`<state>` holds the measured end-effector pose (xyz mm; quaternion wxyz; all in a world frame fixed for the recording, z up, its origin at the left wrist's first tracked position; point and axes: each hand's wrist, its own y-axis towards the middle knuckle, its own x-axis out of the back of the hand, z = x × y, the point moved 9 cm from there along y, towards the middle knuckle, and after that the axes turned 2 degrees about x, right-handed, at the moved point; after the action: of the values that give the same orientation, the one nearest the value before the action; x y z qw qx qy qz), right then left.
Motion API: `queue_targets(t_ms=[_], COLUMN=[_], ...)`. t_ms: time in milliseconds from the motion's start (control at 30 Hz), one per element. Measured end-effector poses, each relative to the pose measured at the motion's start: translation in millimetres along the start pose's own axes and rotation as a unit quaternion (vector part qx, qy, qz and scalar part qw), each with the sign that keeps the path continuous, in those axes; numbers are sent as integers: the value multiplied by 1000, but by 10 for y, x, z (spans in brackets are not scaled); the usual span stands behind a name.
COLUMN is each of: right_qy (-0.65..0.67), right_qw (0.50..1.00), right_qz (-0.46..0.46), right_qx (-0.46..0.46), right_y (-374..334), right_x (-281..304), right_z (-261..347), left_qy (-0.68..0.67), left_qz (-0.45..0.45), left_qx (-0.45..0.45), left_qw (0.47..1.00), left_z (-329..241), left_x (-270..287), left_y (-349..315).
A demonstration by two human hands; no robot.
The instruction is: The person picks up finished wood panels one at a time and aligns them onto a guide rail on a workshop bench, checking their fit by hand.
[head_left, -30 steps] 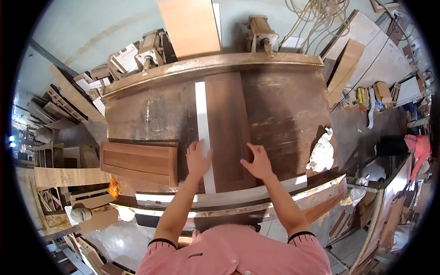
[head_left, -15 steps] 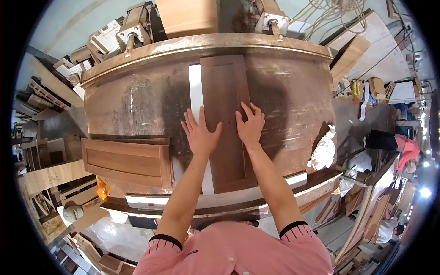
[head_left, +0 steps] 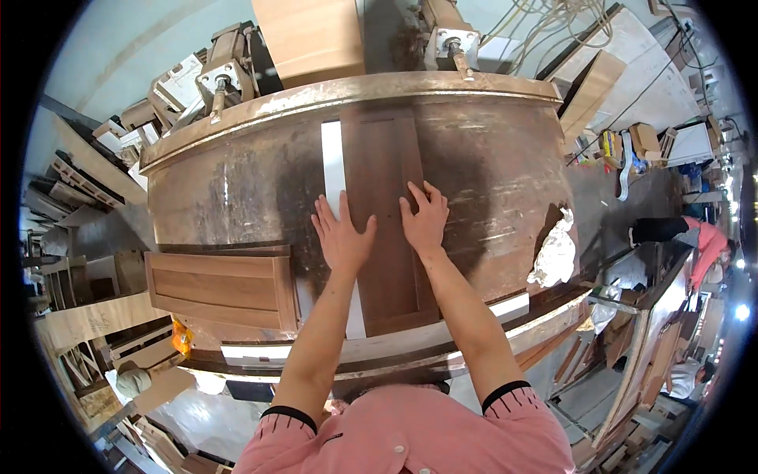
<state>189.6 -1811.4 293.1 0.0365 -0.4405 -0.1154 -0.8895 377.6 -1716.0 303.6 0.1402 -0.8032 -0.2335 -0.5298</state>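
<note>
A dark brown wooden panel (head_left: 379,166) with a raised frame lies lengthwise on the worn brown worktable (head_left: 245,178), pointing away from me. Along its left side runs a narrow white strip (head_left: 332,158). My left hand (head_left: 345,241) rests with spread fingers over the strip and the panel's left edge, thumb on the panel. On the panel's right edge sits my right hand (head_left: 427,225), fingers apart and slightly bent. Neither hand grips anything. Another framed wooden panel (head_left: 217,291), lighter brown, lies crosswise at the table's near left.
A raised rail (head_left: 347,88) bounds the table's far side, with metal cylinders (head_left: 223,81) behind it. Crumpled white material (head_left: 555,257) lies at the right. A white strip (head_left: 253,353) lies along the near edge. Another person (head_left: 711,253) bends over at far right.
The view has tilted slightly, so the table's far rail appears lower. My hands stay spread at the panel's two edges, with little visible movement against it.
</note>
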Motion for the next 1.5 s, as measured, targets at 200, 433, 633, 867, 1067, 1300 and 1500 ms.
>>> queue_targets(t_ms=[200,433,633,867,1067,1300,1500], right_qy=[3,5,10,11,20,14,26], right_qw=[1000,999,999,999,998,998,998], right_qz=[27,17,21,-7,-20,10,-1], right_qx=[7,27,29,43,56,65,53], right_y=[-7,-24,-27,-47,-40,-37,-98], right_x=[-19,-62,-66,-26,-24,-104,-107], right_z=[109,138,160,116,133,334,193], left_qy=[8,2,-4,17,8,4,-10], left_qz=[11,-6,-8,21,16,-7,-16], left_qx=[18,23,17,17,15,40,12], left_qw=[1000,1000,1000,999,1000,999,1000], left_z=[85,137,148,105,100,278,227], left_x=[4,23,39,34,46,92,107], left_y=[3,-24,-38,0,36,-6,-26])
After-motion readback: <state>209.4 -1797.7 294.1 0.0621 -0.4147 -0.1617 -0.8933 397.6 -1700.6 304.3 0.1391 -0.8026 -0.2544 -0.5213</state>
